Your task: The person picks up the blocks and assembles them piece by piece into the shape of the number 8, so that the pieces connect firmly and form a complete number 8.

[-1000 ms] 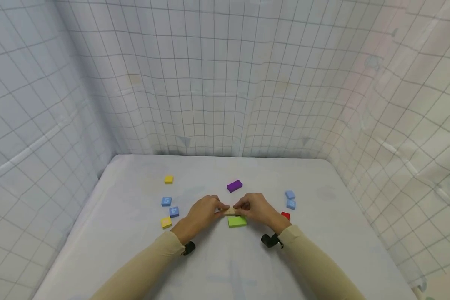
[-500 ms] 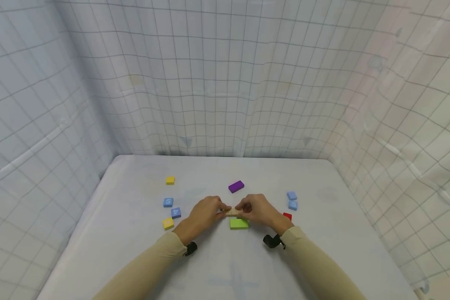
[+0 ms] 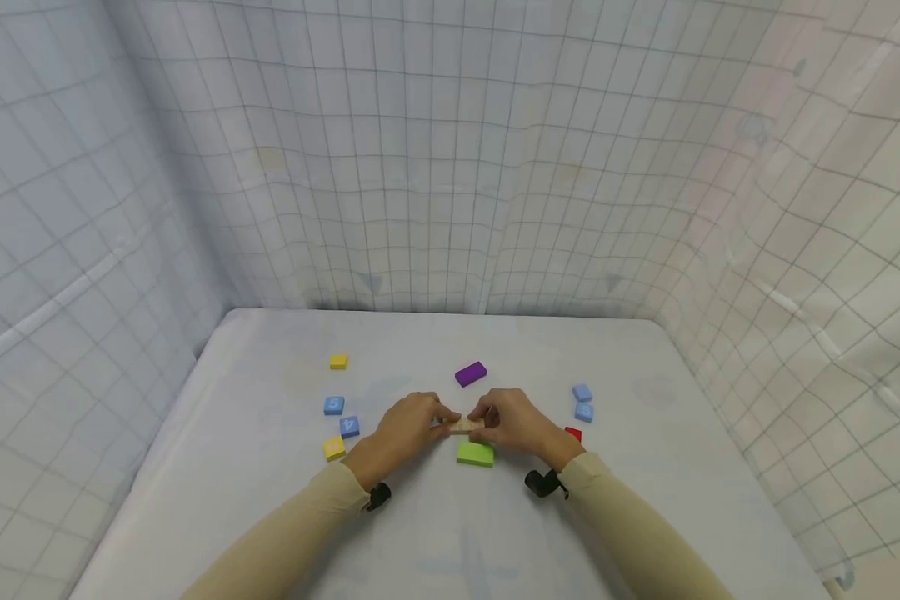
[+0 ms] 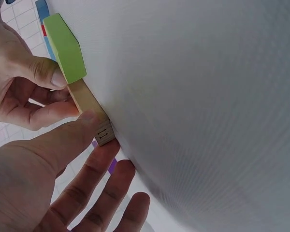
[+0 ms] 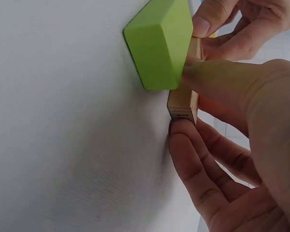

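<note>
Left hand [image 3: 407, 422] and right hand [image 3: 517, 418] pinch a wooden block [image 4: 87, 98], seemingly at opposite ends.

The left hand [image 3: 408, 422] and right hand [image 3: 516, 419] face each other, their fingertips near but apart. Each pinches between thumb and fingers. The left thumb [image 4: 70, 140] stretches nearly straight, fingers [image 4: 108, 195] spread beyond it; the right thumb [image 5: 224, 82] reaches forward likewise. Behind the hands, the sleeved left forearm [image 3: 285, 529] and right forearm [image 3: 633, 525] slant inward.
</note>
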The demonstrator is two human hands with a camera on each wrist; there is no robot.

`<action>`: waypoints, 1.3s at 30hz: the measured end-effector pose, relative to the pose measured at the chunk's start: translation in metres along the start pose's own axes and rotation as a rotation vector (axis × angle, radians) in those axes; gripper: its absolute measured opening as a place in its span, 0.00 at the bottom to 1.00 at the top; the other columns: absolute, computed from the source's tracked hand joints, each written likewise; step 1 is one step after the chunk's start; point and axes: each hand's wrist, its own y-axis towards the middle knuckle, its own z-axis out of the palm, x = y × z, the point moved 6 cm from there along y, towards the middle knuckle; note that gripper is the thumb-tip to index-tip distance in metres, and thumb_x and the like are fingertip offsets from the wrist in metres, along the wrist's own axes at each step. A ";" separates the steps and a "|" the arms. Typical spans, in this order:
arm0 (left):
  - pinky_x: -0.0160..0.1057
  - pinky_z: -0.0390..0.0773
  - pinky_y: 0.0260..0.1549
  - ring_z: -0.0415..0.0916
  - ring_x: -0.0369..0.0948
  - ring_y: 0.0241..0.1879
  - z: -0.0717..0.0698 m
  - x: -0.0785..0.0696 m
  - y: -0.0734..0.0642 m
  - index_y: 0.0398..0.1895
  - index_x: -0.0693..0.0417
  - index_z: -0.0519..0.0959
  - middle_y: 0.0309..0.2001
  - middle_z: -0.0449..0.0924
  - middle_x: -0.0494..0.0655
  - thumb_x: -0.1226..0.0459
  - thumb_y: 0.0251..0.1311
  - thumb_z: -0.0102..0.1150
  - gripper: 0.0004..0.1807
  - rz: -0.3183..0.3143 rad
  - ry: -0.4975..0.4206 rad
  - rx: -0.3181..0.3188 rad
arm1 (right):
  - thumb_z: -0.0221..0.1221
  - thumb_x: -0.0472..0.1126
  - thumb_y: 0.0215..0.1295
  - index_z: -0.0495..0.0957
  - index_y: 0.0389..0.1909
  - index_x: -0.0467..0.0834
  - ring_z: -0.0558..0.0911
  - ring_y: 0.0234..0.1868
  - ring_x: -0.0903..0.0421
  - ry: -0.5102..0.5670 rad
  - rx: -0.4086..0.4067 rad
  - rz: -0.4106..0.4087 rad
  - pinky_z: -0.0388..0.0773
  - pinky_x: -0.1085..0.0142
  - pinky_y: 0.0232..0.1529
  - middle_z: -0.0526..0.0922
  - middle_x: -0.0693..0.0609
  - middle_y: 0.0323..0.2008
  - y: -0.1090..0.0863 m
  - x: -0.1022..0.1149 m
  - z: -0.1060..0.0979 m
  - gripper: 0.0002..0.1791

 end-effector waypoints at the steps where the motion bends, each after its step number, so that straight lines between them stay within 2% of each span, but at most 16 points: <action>1: 0.47 0.90 0.47 0.89 0.42 0.46 0.000 0.001 0.000 0.58 0.49 0.97 0.48 0.95 0.49 0.68 0.71 0.81 0.15 0.001 0.003 0.001 | 0.83 0.41 0.71 0.95 0.50 0.43 0.82 0.37 0.66 -0.004 -0.004 0.004 0.85 0.73 0.41 0.91 0.55 0.39 0.001 0.001 0.000 0.12; 5: 0.48 0.91 0.47 0.87 0.41 0.45 0.000 0.002 0.001 0.60 0.51 0.96 0.48 0.95 0.49 0.68 0.71 0.82 0.16 0.009 0.010 0.012 | 0.82 0.39 0.72 0.95 0.48 0.43 0.82 0.37 0.66 -0.018 -0.013 0.010 0.84 0.73 0.40 0.92 0.54 0.40 0.003 0.003 -0.001 0.08; 10: 0.53 0.93 0.57 0.92 0.46 0.50 -0.005 0.003 -0.003 0.63 0.55 0.94 0.51 0.96 0.50 0.68 0.71 0.81 0.19 -0.010 -0.014 0.025 | 0.81 0.38 0.72 0.96 0.46 0.43 0.82 0.37 0.67 -0.011 -0.010 0.017 0.84 0.74 0.41 0.93 0.53 0.40 0.006 0.002 0.001 0.06; 14: 0.53 0.93 0.61 0.93 0.48 0.54 -0.016 0.007 -0.008 0.64 0.54 0.94 0.53 0.97 0.49 0.66 0.73 0.81 0.18 -0.042 -0.015 0.021 | 0.82 0.38 0.72 0.96 0.45 0.43 0.82 0.37 0.66 0.026 0.007 0.030 0.84 0.74 0.41 0.93 0.53 0.41 0.007 0.001 0.001 0.06; 17: 0.52 0.93 0.60 0.93 0.48 0.54 -0.027 0.012 -0.013 0.64 0.53 0.94 0.54 0.97 0.48 0.65 0.73 0.81 0.18 -0.040 0.003 -0.004 | 0.82 0.38 0.72 0.96 0.45 0.43 0.82 0.37 0.65 0.046 0.018 0.048 0.84 0.74 0.41 0.93 0.54 0.41 0.007 0.000 0.001 0.06; 23: 0.53 0.94 0.58 0.92 0.50 0.54 -0.052 0.032 -0.028 0.65 0.55 0.93 0.55 0.96 0.51 0.66 0.74 0.80 0.19 -0.022 0.011 -0.069 | 0.82 0.38 0.72 0.96 0.44 0.45 0.83 0.38 0.65 0.048 0.013 0.052 0.84 0.74 0.42 0.93 0.55 0.41 0.007 -0.001 -0.001 0.05; 29: 0.56 0.93 0.56 0.92 0.52 0.55 -0.073 0.056 -0.047 0.64 0.56 0.93 0.56 0.96 0.51 0.66 0.74 0.80 0.18 -0.053 0.016 -0.081 | 0.82 0.38 0.71 0.96 0.44 0.45 0.83 0.39 0.63 0.068 0.020 0.064 0.84 0.73 0.42 0.91 0.55 0.40 0.006 -0.002 -0.002 0.05; 33: 0.56 0.93 0.54 0.91 0.54 0.53 -0.079 0.069 -0.060 0.62 0.58 0.94 0.55 0.95 0.53 0.65 0.73 0.81 0.17 -0.074 0.026 -0.079 | 0.82 0.38 0.71 0.96 0.44 0.45 0.83 0.39 0.63 0.067 0.029 0.072 0.84 0.74 0.42 0.91 0.55 0.40 0.007 -0.003 -0.002 0.06; 39: 0.53 0.93 0.50 0.90 0.52 0.49 -0.081 0.083 -0.075 0.56 0.59 0.95 0.50 0.93 0.54 0.64 0.67 0.86 0.17 -0.104 0.026 -0.063 | 0.82 0.38 0.71 0.96 0.44 0.45 0.82 0.39 0.64 0.065 0.024 0.067 0.83 0.73 0.42 0.90 0.55 0.39 0.008 -0.006 -0.001 0.06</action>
